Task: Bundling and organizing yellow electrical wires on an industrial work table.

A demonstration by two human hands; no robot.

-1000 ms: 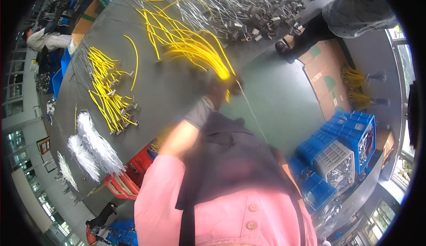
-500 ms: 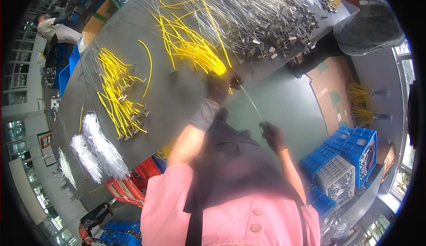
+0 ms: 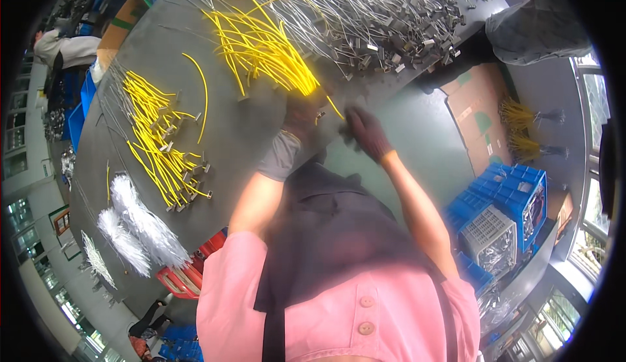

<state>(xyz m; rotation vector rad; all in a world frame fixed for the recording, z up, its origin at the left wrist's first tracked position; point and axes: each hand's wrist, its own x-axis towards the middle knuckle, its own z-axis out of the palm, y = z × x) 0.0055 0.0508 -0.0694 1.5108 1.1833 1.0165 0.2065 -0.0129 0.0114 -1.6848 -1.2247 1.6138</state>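
Observation:
My left hand [image 3: 303, 115], in a dark glove, rests at the near edge of the grey table [image 3: 241, 134], closed on one end of a yellow wire [image 3: 332, 106]. The wire runs out of a loose pile of yellow wires [image 3: 261, 45] just beyond the hand. My right hand [image 3: 366, 132], also in a dark glove, is right beside the left one, its fingers against the same wire. Blur hides how the right fingers are set. A dark apron over a pink shirt [image 3: 339, 310] fills the lower part of the view.
A second heap of yellow wires with metal ends [image 3: 160, 143] lies to the left, with white bundles [image 3: 140, 222] below it. Grey wires with metal clips [image 3: 385, 16] cover the far side. Another person [image 3: 535, 26] sits at top right. Blue crates [image 3: 505, 215] stand on the floor to the right.
My right hand has come up from beside the apron to meet the left hand at the table edge. The left hand has stayed by the yellow pile.

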